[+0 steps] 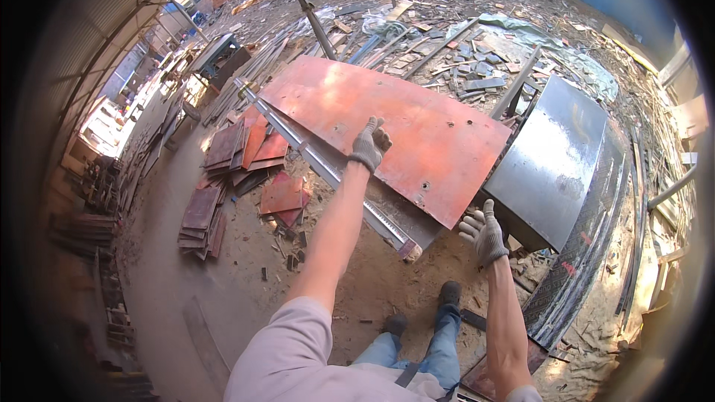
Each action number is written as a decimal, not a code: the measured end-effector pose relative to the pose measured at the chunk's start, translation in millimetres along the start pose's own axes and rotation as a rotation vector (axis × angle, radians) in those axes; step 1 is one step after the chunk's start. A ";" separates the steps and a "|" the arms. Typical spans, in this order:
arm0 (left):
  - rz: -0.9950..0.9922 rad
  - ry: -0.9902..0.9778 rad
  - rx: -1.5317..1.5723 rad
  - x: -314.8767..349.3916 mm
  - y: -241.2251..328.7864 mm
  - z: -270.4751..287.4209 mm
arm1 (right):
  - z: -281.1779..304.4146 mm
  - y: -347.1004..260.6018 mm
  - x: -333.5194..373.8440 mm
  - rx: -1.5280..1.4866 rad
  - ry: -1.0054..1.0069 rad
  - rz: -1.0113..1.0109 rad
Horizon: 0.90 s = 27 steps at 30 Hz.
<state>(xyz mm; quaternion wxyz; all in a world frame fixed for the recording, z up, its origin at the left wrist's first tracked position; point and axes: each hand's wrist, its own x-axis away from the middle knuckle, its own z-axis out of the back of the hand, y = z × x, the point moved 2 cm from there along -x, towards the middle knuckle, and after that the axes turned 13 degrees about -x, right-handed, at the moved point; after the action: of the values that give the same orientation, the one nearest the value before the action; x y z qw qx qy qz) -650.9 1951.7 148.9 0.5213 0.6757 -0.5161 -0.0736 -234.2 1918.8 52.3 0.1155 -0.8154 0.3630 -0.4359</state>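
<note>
A large reddish-orange board [417, 123], scuffed and dotted with small holes, lies at a slant on a metal stand. A long straight metal rail [328, 171] with a toothed-looking scale runs along its near left side. My gloved left hand [370, 144] is over the near edge of the board, thumb up and fingers loosely bent, with nothing visible in it. Beside the board's near right corner, my gloved right hand [485, 234] is open, its fingers spread and thumb raised. Right of the board stands a shiny grey metal box-like surface [553, 167], close to my right hand.
Stacked reddish board pieces [201, 212] lie on the ground at the left. Offcuts [484, 67] litter the far ground. A metal pole [305, 7] rises behind the board. Long dark strips [577, 275] lie at the right. My feet [450, 294] stand near the stand.
</note>
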 end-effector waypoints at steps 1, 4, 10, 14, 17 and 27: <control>-0.083 -0.077 -0.071 11.1 7.9 -19.5 | -16.0 -7.6 -39.8 0.114 -0.038 -0.049; -0.250 -0.141 -0.280 75.3 12.0 -32.5 | -16.9 0.4 -118.4 0.577 0.239 -0.044; -0.045 0.291 -0.493 270.8 -64.0 74.6 | 0.2 19.0 -145.2 0.142 0.352 0.007; 0.161 0.566 -0.441 357.8 -113.3 132.3 | -73.4 -5.2 -102.4 -0.084 -0.218 -0.155; 0.189 0.595 -0.431 363.5 -138.2 131.4 | -138.8 -63.0 -54.6 0.294 -0.163 0.008; -0.031 0.300 0.111 236.0 -86.8 71.1 | -38.0 -164.6 234.6 0.277 -0.037 0.284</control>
<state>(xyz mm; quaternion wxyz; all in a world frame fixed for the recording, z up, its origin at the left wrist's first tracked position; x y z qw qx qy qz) -534.6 1717.7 152.9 0.5533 0.7146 -0.4251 0.0489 -99.9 1878.0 305.1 0.2934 -0.7404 0.4087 -0.4458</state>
